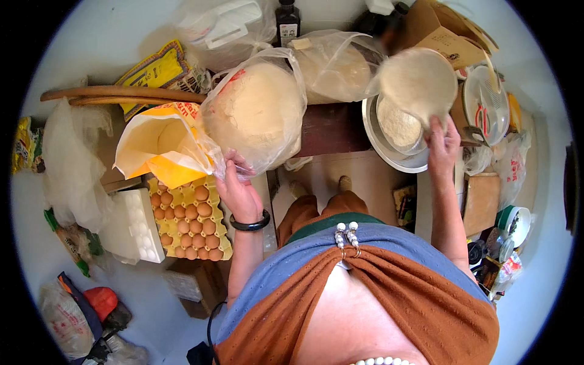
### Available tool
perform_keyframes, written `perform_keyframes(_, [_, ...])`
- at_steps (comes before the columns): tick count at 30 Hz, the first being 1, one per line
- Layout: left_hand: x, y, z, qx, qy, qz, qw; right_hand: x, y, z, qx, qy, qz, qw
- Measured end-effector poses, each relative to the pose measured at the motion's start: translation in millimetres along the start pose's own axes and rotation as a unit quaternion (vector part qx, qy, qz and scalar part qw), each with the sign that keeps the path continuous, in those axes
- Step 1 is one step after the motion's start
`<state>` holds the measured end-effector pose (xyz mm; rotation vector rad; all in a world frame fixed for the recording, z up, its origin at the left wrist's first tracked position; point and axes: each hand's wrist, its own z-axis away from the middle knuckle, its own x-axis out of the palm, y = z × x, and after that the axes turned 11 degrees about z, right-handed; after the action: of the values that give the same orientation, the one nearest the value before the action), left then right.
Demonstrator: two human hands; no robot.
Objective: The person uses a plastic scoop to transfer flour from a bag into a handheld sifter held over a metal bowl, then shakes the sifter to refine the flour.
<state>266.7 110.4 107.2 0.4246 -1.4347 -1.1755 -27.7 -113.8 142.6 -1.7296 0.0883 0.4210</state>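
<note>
My left hand (239, 187) grips the near edge of a clear plastic bag (255, 109) full of pale flour. In my right hand (442, 141) is a round, pale, blurred vessel (417, 84), held by its near end and tilted. It is over the far part of a metal basin (392, 162). Inside the basin stands a smaller bowl holding flour (399, 127). An open yellow-and-white paper sack (164, 141) touches the flour bag's left side.
Brown eggs fill much of a yellow tray (189, 219) at the left, beside a white egg carton (146, 228). Behind are another filled plastic bag (335, 68), a dark bottle (287, 23) and a cardboard box (442, 36). Wooden sticks (123, 93) lie at the left.
</note>
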Motion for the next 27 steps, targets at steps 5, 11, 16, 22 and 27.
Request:
perform_keyframes(5, [-7.4,-0.9,4.1,-0.032,-0.016,-0.006,0.999,104.3,-76.7,0.1,-0.077,-0.171,0.154,0.97])
perform_keyframes(11, [-1.1,39.2,11.6,0.087,-0.177,-0.424,0.884,192.1,-77.2,2.3,-0.205,-0.199,0.303,0.909])
perform_keyframes(16, [28.4,126.2,16.7,0.09,-0.163,-0.473,0.861,210.9,-69.3,2.5,-0.107,-0.233,0.366,0.894])
perform_keyframes(22, [98.2,126.5,-87.4,0.294,-0.299,-0.57,0.707,213.3,-55.7,4.2,-0.096,-0.212,0.361,0.903])
perform_keyframes(27, [110.1,64.4,-171.4,0.078,-0.339,-0.826,0.443,212.9,-69.0,-6.0,-0.081,-0.215,0.402,0.886])
